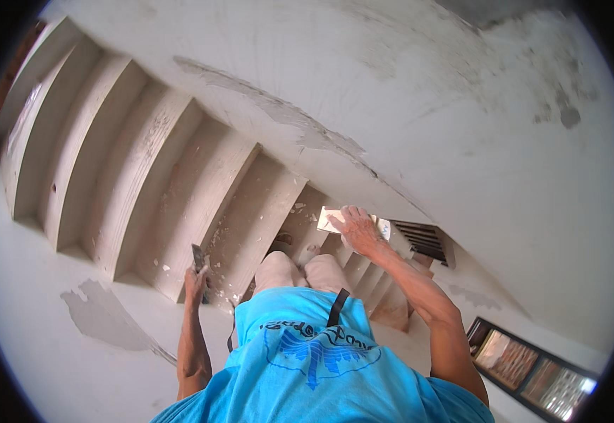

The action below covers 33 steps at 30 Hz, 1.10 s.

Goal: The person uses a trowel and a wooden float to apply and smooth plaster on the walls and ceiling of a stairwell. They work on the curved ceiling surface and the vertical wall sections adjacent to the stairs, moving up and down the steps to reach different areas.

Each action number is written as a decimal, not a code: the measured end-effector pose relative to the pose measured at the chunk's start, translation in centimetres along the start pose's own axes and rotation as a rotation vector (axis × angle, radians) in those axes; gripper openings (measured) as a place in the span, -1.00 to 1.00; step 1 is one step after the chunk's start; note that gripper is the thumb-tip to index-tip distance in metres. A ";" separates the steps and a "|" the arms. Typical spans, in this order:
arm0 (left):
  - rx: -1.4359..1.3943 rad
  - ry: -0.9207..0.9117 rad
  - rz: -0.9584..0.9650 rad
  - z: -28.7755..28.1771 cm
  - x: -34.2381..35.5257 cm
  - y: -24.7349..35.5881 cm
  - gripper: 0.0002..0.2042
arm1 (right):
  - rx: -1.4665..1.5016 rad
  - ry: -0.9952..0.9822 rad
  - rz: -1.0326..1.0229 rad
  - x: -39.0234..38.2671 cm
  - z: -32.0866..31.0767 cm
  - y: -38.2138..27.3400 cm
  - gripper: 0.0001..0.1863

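My left hand [195, 283] is closed round a putty knife [197, 255], which has a dark flat blade; it is held over the edge of a stair tread, near the left wall. Out in front, my right hand [358, 231] grips a pale, flat rectangular block [327, 220]. One end of the block sticks out past my fingers and thumb, and its other end shows beyond the hand. Whether it is a sanding block or a small box I cannot make out. The block is near the right-hand wall [420, 134], but contact is not clear.
Concrete stairs [173, 190] rise to the left, with more steps [370, 282] descending to the right. Pale flakes litter the treads. Bare grey patches mark both walls, including one patch [102, 317] at lower left. A dark grille [423, 240] and a framed window [532, 366] are at right.
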<state>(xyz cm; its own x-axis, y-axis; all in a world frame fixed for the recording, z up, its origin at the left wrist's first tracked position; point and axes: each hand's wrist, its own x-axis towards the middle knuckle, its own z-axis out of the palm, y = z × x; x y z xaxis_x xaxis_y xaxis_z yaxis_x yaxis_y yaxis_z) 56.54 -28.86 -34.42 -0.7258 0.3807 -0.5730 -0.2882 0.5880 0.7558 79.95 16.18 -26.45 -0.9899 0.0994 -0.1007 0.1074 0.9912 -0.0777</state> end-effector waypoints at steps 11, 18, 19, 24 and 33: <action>-0.296 0.315 -0.295 9.9 -10.6 -1.2 -0.79 | -0.260 -0.141 -0.458 8.8 3.0 3.0 -0.67; -0.425 0.275 -0.601 18.7 -19.3 -10.2 -0.77 | -0.434 -0.268 -0.619 9.9 4.7 3.1 -0.69; -0.471 0.280 -0.612 19.6 -20.0 -10.8 -0.77 | -0.455 -0.266 -0.657 10.1 4.6 3.3 -0.70; -0.651 0.464 -0.584 20.5 -22.2 -12.1 -0.78 | -0.638 -0.336 -0.895 12.9 2.9 3.7 -0.63; -0.844 0.646 -0.706 22.2 -25.7 -14.9 -0.72 | -1.360 -0.481 -1.170 23.9 -6.7 2.0 -0.74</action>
<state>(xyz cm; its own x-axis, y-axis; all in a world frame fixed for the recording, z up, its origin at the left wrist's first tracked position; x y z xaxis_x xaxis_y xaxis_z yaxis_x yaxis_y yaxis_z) 93.39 -31.55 -38.03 -0.3556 -0.3822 -0.8530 -0.8674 -0.2049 0.4534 55.89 21.15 -22.32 -0.3626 -0.3911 -0.8459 -0.9054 -0.0674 0.4193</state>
